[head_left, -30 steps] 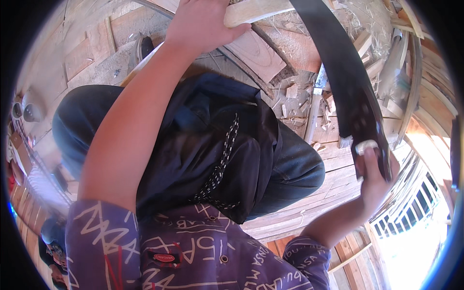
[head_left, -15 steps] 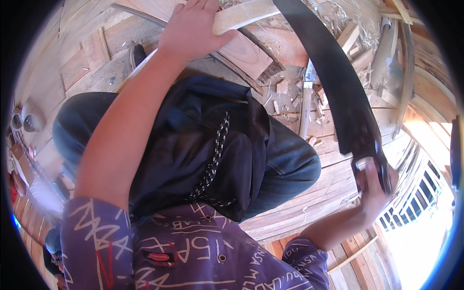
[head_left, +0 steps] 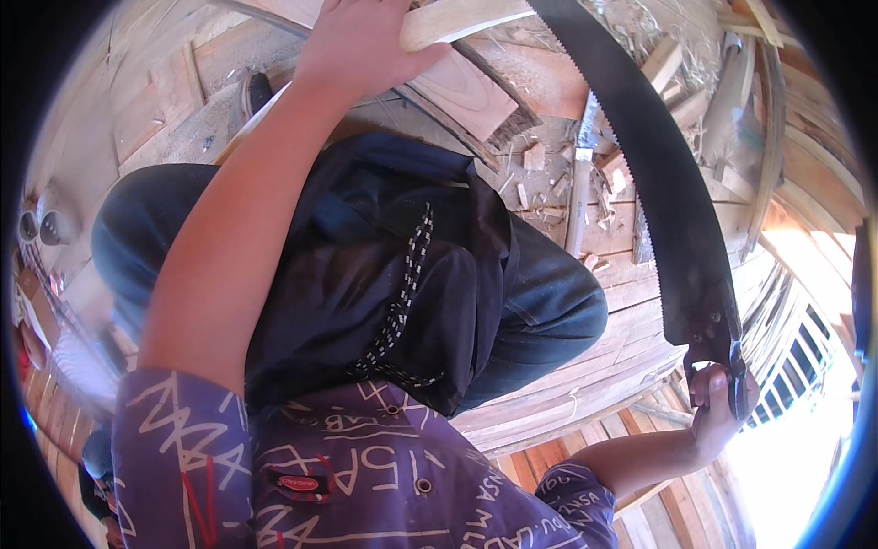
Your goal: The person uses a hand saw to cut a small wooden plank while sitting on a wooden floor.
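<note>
1. Handsaw [head_left: 662, 174], dark and broad-bladed, runs forward from the right grip [head_left: 722, 403], which is wrapped around its handle [head_left: 712, 351]; the far end leaves the view
2. Since half a second ago the right grip and handle have come back toward the body, and the teeth show more sharply, while the left grip [head_left: 361, 46] has barely moved; I judge this a drawing-back stroke
3. Pale wooden strip [head_left: 466, 20] lies under the left grip and reaches right of it toward the blade; contact with the teeth is unclear, and with fingertips out of view I cannot tell whether that grip is closed around it
4. Toothed edge faces left of the right grip's line, toward a slim tool [head_left: 578, 197] and offcuts [head_left: 534, 157]
5. Right knee [head_left: 572, 306] sits left of the right grip, well apart, with floor planks [head_left: 521, 419] between
6. Slatted railing [head_left: 794, 371] bounds the right grip's outer side; how much elbow room remains is hard to judge
</note>
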A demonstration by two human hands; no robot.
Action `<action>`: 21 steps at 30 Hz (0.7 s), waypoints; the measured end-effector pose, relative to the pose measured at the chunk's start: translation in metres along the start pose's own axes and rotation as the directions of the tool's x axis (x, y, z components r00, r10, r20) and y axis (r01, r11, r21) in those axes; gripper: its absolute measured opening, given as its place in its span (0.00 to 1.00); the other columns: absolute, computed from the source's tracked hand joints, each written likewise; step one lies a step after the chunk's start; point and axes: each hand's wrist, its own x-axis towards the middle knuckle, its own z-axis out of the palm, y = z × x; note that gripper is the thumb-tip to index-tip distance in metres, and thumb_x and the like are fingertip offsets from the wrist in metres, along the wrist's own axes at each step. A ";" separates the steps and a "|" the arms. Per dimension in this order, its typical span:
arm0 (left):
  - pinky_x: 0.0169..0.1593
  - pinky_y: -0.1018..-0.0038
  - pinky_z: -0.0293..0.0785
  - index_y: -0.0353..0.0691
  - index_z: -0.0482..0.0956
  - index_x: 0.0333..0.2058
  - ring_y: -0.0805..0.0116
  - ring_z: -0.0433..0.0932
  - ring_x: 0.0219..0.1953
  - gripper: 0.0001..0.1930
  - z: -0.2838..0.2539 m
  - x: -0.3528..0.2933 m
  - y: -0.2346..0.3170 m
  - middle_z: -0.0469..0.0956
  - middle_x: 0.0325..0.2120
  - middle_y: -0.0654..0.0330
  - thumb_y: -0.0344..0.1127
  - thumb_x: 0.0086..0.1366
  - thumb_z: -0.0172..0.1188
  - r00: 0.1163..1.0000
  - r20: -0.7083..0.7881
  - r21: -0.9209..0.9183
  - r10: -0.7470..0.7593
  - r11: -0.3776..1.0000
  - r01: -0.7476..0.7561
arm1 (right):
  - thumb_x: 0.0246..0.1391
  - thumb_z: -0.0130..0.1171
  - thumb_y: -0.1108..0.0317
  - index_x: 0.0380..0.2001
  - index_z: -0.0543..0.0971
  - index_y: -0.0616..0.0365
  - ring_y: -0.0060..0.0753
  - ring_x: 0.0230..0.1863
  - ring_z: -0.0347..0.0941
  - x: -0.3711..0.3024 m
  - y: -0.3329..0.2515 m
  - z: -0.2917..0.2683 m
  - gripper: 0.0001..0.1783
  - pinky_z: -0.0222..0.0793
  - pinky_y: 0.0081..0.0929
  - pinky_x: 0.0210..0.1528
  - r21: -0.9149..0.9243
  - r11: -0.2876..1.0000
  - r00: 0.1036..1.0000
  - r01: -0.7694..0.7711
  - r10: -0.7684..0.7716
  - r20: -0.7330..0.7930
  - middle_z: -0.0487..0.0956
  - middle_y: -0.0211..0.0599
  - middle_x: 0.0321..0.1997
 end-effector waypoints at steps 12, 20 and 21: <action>0.58 0.59 0.64 0.32 0.73 0.42 0.49 0.71 0.51 0.28 0.002 -0.001 -0.012 0.74 0.42 0.45 0.50 0.51 0.65 1.000 -0.012 -0.029 0.019 0.999 -0.019 | 0.49 0.69 0.68 0.13 0.71 0.54 0.11 0.12 0.56 0.098 -0.030 0.153 0.18 0.47 0.14 0.16 0.179 0.980 0.995 -0.087 0.095 -0.037 0.67 0.21 0.11; 0.58 0.58 0.64 0.34 0.74 0.43 0.50 0.70 0.52 0.28 0.012 -0.005 -0.012 0.74 0.42 0.47 0.51 0.51 0.66 0.999 -0.036 0.025 -0.006 1.000 0.007 | 0.50 0.68 0.54 0.19 0.71 0.58 0.15 0.13 0.62 0.061 -0.020 0.071 0.22 0.53 0.14 0.17 -0.035 0.999 0.999 -0.028 0.029 0.034 0.70 0.29 0.13; 0.58 0.58 0.64 0.34 0.74 0.43 0.50 0.70 0.52 0.28 0.011 -0.004 -0.008 0.74 0.43 0.47 0.51 0.51 0.66 0.999 -0.032 0.011 0.003 1.000 -0.002 | 0.49 0.68 0.50 0.20 0.73 0.59 0.15 0.13 0.62 0.049 -0.013 0.057 0.24 0.53 0.14 0.17 -0.038 0.999 1.000 0.000 0.001 0.008 0.70 0.28 0.13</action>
